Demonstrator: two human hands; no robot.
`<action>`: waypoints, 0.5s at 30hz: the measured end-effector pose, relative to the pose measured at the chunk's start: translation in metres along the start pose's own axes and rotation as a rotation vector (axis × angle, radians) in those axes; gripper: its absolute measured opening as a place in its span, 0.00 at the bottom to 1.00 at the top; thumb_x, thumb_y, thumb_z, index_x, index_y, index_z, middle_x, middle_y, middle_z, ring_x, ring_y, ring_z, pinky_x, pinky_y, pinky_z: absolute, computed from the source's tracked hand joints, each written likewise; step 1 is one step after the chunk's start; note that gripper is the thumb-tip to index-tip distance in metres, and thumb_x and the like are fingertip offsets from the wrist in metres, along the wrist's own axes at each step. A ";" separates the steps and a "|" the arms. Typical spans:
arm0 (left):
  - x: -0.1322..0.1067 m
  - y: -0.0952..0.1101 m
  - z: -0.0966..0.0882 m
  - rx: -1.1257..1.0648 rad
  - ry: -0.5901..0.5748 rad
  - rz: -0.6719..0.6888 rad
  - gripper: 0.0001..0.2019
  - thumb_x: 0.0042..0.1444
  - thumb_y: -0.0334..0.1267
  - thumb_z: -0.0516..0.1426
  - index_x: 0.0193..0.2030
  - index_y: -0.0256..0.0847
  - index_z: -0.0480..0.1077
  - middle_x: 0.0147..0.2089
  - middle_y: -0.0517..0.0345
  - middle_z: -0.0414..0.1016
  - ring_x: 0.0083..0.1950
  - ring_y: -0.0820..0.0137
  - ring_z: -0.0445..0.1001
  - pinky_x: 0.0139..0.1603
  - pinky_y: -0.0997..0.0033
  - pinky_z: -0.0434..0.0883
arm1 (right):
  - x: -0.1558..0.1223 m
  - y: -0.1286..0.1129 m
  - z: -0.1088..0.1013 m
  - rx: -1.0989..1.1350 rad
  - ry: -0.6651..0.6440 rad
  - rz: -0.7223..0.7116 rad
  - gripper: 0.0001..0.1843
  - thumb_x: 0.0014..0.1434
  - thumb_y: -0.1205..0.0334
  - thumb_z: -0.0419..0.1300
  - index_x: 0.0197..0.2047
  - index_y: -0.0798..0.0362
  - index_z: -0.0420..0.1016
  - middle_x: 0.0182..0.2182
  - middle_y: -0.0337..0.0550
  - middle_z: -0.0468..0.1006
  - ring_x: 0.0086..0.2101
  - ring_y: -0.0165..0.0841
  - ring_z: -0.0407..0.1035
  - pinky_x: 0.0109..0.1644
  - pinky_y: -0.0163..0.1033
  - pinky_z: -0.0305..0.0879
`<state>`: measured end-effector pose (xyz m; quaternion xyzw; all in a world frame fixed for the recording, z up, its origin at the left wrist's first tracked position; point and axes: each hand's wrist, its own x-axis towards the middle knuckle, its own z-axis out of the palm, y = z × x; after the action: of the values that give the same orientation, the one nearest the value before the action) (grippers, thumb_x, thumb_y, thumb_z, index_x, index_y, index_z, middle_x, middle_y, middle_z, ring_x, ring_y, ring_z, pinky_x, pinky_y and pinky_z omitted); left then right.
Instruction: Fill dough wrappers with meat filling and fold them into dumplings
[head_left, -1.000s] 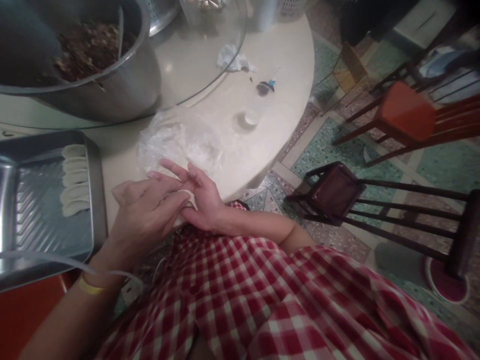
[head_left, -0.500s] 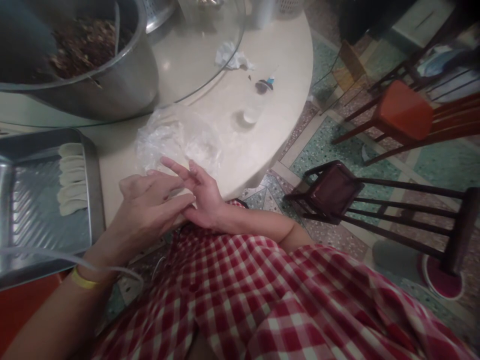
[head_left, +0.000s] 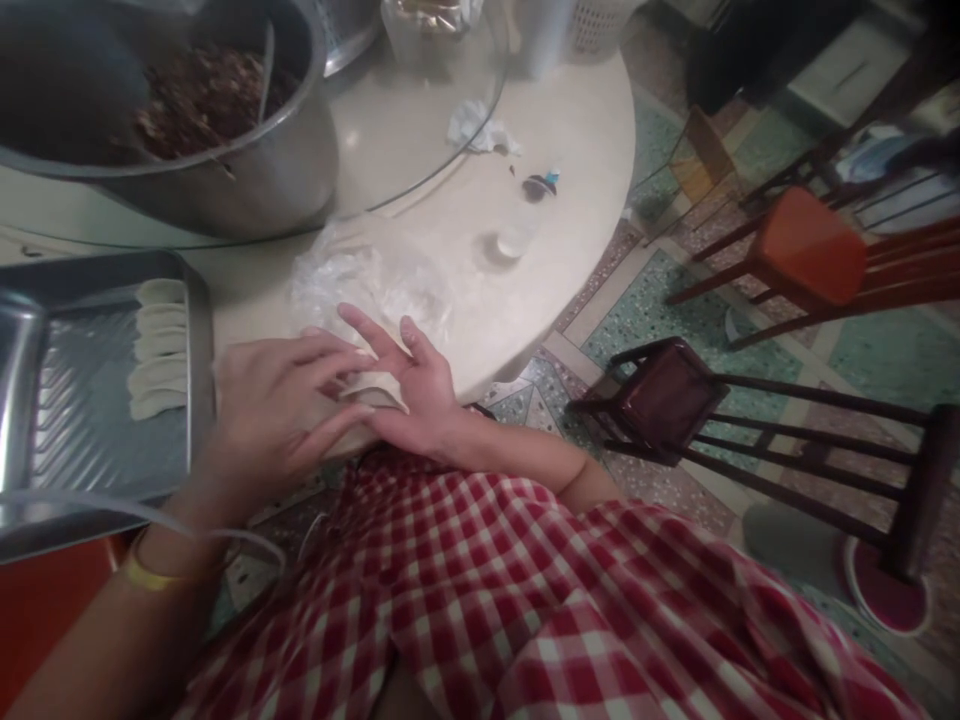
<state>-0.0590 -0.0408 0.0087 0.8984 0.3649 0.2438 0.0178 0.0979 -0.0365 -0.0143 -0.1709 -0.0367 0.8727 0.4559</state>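
Observation:
A pale dumpling wrapper (head_left: pixel 375 394) lies between my two hands, mostly hidden by fingers. My right hand (head_left: pixel 421 395) cradles it palm up, with two fingers stretched out past it. Over its near side comes my left hand (head_left: pixel 277 400), back upward and somewhat blurred, with thumb and fingers curved around the wrapper's edge. What sits inside the wrapper does not show clearly. Just beyond the hands is a crumpled clear plastic bag (head_left: pixel 367 270) with whitish contents. Several folded dumplings (head_left: pixel 161 345) line the right side of a metal tray (head_left: pixel 199 350) on the left.
A big metal pot (head_left: pixel 292 175) of dark chopped filling (head_left: pixel 202 100) stands on the glass turntable (head_left: pixel 420 185). Crumpled tissue (head_left: pixel 480 128), a small clear cup (head_left: pixel 514 240) and a dark scrap (head_left: pixel 538 188) lie on the round table (head_left: pixel 592 130). Chairs (head_left: pixel 664 395) stand to the right. A pale cord (head_left: pixel 150 515) crosses my left wrist.
The view has shifted slightly, so the table things sit further right. My left hand has turned and its fingers have drawn back a little, showing more of the wrapper. My right hand keeps its pose.

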 end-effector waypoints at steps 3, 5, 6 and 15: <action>-0.018 0.004 -0.004 0.088 0.067 -0.188 0.12 0.64 0.47 0.58 0.49 0.47 0.73 0.47 0.52 0.78 0.48 0.60 0.75 0.52 0.56 0.67 | 0.000 0.002 0.005 0.046 0.015 -0.025 0.27 0.68 0.47 0.36 0.52 0.45 0.73 0.42 0.40 0.83 0.42 0.32 0.77 0.63 0.49 0.66; -0.029 0.010 -0.002 0.124 0.123 -0.272 0.09 0.63 0.43 0.59 0.48 0.45 0.74 0.45 0.52 0.78 0.46 0.60 0.76 0.51 0.55 0.67 | 0.001 0.005 0.010 0.060 0.026 -0.044 0.27 0.68 0.46 0.36 0.51 0.45 0.73 0.42 0.39 0.83 0.45 0.31 0.76 0.65 0.48 0.63; -0.034 0.012 0.000 0.139 0.158 -0.301 0.08 0.63 0.42 0.59 0.47 0.45 0.74 0.44 0.52 0.78 0.45 0.60 0.75 0.50 0.55 0.67 | 0.001 0.007 0.013 0.060 0.031 -0.055 0.28 0.68 0.45 0.36 0.50 0.46 0.73 0.41 0.39 0.83 0.45 0.31 0.76 0.66 0.49 0.61; -0.045 0.026 0.014 0.096 0.302 -0.412 0.07 0.65 0.39 0.57 0.37 0.43 0.74 0.39 0.55 0.78 0.42 0.63 0.75 0.47 0.58 0.67 | 0.006 0.024 0.013 -0.001 0.059 -0.056 0.26 0.68 0.44 0.40 0.55 0.45 0.72 0.47 0.42 0.82 0.50 0.35 0.76 0.68 0.52 0.57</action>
<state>-0.0636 -0.0875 -0.0174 0.7583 0.5499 0.3488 -0.0302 0.0717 -0.0447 -0.0088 -0.1959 -0.0284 0.8542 0.4807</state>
